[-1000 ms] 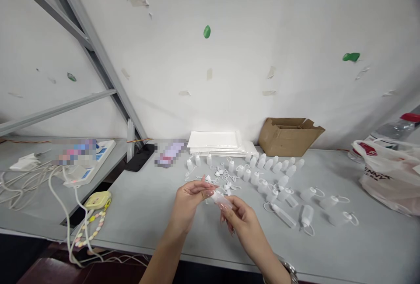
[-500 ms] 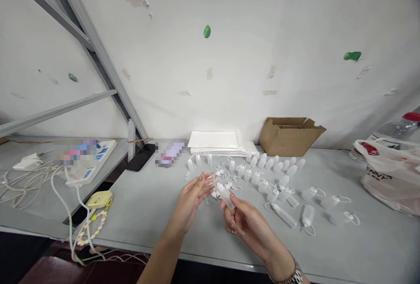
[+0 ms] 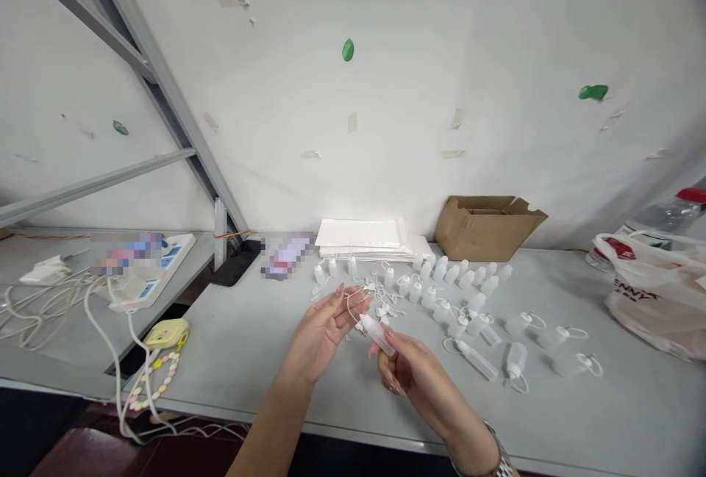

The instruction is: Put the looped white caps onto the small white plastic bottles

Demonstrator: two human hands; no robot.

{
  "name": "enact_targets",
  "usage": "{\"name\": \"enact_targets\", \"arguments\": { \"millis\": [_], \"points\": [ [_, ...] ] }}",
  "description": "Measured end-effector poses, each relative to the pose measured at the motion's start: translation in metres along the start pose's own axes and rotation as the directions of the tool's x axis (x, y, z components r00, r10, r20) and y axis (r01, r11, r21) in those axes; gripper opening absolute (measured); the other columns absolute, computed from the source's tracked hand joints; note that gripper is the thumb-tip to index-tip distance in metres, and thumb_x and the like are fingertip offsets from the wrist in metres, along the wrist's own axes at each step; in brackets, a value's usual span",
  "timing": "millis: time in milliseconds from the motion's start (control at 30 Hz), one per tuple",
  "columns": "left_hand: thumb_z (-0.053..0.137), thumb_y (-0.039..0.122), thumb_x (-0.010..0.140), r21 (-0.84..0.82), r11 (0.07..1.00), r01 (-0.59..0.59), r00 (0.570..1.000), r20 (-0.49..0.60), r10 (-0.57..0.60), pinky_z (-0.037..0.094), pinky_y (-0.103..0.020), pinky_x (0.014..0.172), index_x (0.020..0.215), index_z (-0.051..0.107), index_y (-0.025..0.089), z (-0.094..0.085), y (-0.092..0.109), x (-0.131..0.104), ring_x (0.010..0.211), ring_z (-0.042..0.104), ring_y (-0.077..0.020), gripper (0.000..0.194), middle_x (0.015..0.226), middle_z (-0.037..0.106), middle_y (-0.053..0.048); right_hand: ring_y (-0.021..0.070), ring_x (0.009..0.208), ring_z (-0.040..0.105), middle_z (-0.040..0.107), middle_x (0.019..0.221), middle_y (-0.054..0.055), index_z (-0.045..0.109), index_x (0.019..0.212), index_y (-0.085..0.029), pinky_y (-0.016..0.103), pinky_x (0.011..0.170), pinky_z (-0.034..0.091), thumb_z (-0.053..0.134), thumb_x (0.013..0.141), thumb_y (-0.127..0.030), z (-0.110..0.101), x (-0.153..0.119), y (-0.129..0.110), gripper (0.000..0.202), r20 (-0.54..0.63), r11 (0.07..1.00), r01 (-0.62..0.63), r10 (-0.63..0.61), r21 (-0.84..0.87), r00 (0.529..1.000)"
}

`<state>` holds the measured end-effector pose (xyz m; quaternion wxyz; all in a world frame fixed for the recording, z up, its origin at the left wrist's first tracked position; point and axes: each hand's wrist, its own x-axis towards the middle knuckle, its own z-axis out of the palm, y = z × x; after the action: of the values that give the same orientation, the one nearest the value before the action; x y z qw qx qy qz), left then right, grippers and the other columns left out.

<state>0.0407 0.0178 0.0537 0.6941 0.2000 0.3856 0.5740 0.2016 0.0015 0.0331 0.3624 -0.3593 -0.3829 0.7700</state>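
Two hands work above the near-centre of the grey table (image 3: 265, 359). Right hand (image 3: 411, 374) is closed around a small translucent dropper bottle (image 3: 379, 334), gripped at the lower body w/ thumb and fingers; the bottle is tilted, nozzle end pointing up-left toward the left hand (image 3: 325, 326). Left hand is half open, fingers loosely curled; a thin white cap tether (image 3: 353, 300) loops at its fingertips, just beside the bottle tip. Whether the cap itself is pinched cannot be told, too small.

Step in hand, by judgement: fitting cap/tether to the nozzle. To do it well:
1. Keep the grip low on the bottle so the neck stays exposed.
2. Hold the bottle axis steady; bring the cap in along that axis, not across it.
3. Light squeeze only: the body looks soft and may deform.
4. Work above bare table surface, so a dropped cap stays visible.

Surroundings: loose caps (image 3: 380, 293) lie just beyond the hands; rows of small white bottles (image 3: 457, 278) stand far-right of them, several lying down nearer (image 3: 515, 359). Cardboard box (image 3: 485, 227) and a stack of white sheets (image 3: 367, 238) sit at the far edge by the wall. Plastic bag (image 3: 656, 293) at right; power strip (image 3: 148, 271) and cables at left.
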Motion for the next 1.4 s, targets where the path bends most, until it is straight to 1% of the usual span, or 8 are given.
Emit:
{"name": "enact_targets", "arguments": {
  "millis": [100, 167, 300, 467, 667, 1133, 1267, 1400],
  "points": [
    [0.054, 0.013, 0.086, -0.033, 0.999, -0.019, 0.997, -0.073, 0.017, 0.051, -0.028, 0.09, 0.081, 0.069, 0.013, -0.003, -0.001, 0.002, 0.09, 0.069, -0.0168, 0.016, 0.089, 0.075, -0.007, 0.0062, 0.04, 0.036, 0.046, 0.045, -0.005, 0.063, 0.071, -0.012, 0.021, 0.043, 0.026, 0.055, 0.081, -0.053, 0.003, -0.002, -0.001, 0.043, -0.045, 0.997, 0.014, -0.018, -0.071, 0.999],
    [0.053, 0.012, 0.086, -0.055, 0.998, -0.01, 0.997, -0.08, 0.005, 0.051, -0.027, 0.09, 0.08, 0.068, 0.013, -0.004, -0.002, 0.002, 0.088, 0.069, -0.016, 0.016, 0.089, 0.075, -0.007, 0.0074, 0.041, 0.039, 0.048, 0.046, -0.004, 0.062, 0.07, -0.013, 0.022, 0.045, 0.03, 0.055, 0.079, -0.058, 0.005, -0.004, -0.002, 0.047, -0.082, 0.991, 0.045, -0.056, -0.124, 0.995],
    [0.058, 0.017, 0.084, -0.065, 0.997, 0.027, 1.0, -0.006, -0.028, 0.049, -0.03, 0.092, 0.079, 0.068, 0.014, -0.004, -0.005, -0.002, 0.089, 0.069, -0.017, 0.012, 0.085, 0.075, -0.006, 0.0096, 0.041, 0.041, 0.047, 0.044, -0.004, 0.059, 0.067, -0.015, 0.024, 0.046, 0.034, 0.053, 0.074, -0.068, 0.009, -0.007, -0.003, 0.054, -0.125, 0.963, 0.118, -0.152, -0.242, 0.98],
    [0.067, 0.026, 0.077, -0.001, 1.0, 0.008, 0.996, 0.084, -0.008, 0.042, -0.034, 0.1, 0.08, 0.07, 0.014, -0.002, -0.007, -0.007, 0.101, 0.065, -0.0214, 0.013, 0.09, 0.075, -0.008, 0.0103, 0.041, 0.041, 0.045, 0.046, -0.005, 0.059, 0.071, -0.016, 0.025, 0.045, 0.034, 0.05, 0.077, -0.067, 0.01, -0.009, -0.001, 0.052, -0.125, 0.933, 0.167, -0.216, -0.32, 0.968],
    [0.066, 0.03, 0.078, 0.031, 1.0, 0.004, 0.986, 0.167, -0.01, 0.041, -0.034, 0.099, 0.08, 0.072, 0.015, -0.001, -0.006, -0.009, 0.102, 0.064, -0.0219, 0.017, 0.088, 0.076, -0.007, 0.0101, 0.042, 0.041, 0.044, 0.046, -0.005, 0.059, 0.073, -0.016, 0.024, 0.045, 0.034, 0.048, 0.08, -0.064, 0.009, -0.01, 0.001, 0.05, -0.119, 0.919, 0.172, -0.227, -0.354, 0.966],
    [0.069, 0.032, 0.075, 0.064, 0.998, -0.004, 0.988, 0.154, -0.006, 0.04, -0.034, 0.098, 0.079, 0.073, 0.016, -0.002, -0.007, -0.01, 0.103, 0.064, -0.0223, 0.017, 0.09, 0.075, -0.007, 0.0102, 0.041, 0.041, 0.044, 0.046, -0.005, 0.057, 0.07, -0.017, 0.024, 0.044, 0.033, 0.049, 0.077, -0.067, 0.011, -0.009, 0.001, 0.051, -0.113, 0.928, 0.169, -0.217, -0.332, 0.97],
    [0.067, 0.033, 0.076, 0.153, 0.987, -0.056, 0.988, 0.153, 0.032, 0.041, -0.034, 0.096, 0.078, 0.074, 0.016, -0.002, -0.005, -0.011, 0.102, 0.063, -0.0236, 0.019, 0.087, 0.075, -0.008, 0.0107, 0.042, 0.039, 0.044, 0.047, -0.005, 0.057, 0.072, -0.018, 0.024, 0.044, 0.032, 0.046, 0.079, -0.067, 0.009, -0.009, 0.002, 0.051, -0.12, 0.918, 0.155, -0.211, -0.366, 0.97],
    [0.067, 0.037, 0.075, 0.384, 0.911, -0.152, 0.986, 0.117, 0.115, 0.042, -0.035, 0.089, 0.075, 0.075, 0.015, 0.0, 0.0, -0.013, 0.096, 0.063, -0.0258, 0.024, 0.087, 0.075, -0.011, 0.0117, 0.046, 0.039, 0.044, 0.048, -0.005, 0.057, 0.073, -0.019, 0.025, 0.048, 0.032, 0.045, 0.083, -0.063, 0.008, -0.012, 0.005, 0.047, -0.145, 0.861, 0.153, -0.252, -0.485, 0.957]
  ]
}}
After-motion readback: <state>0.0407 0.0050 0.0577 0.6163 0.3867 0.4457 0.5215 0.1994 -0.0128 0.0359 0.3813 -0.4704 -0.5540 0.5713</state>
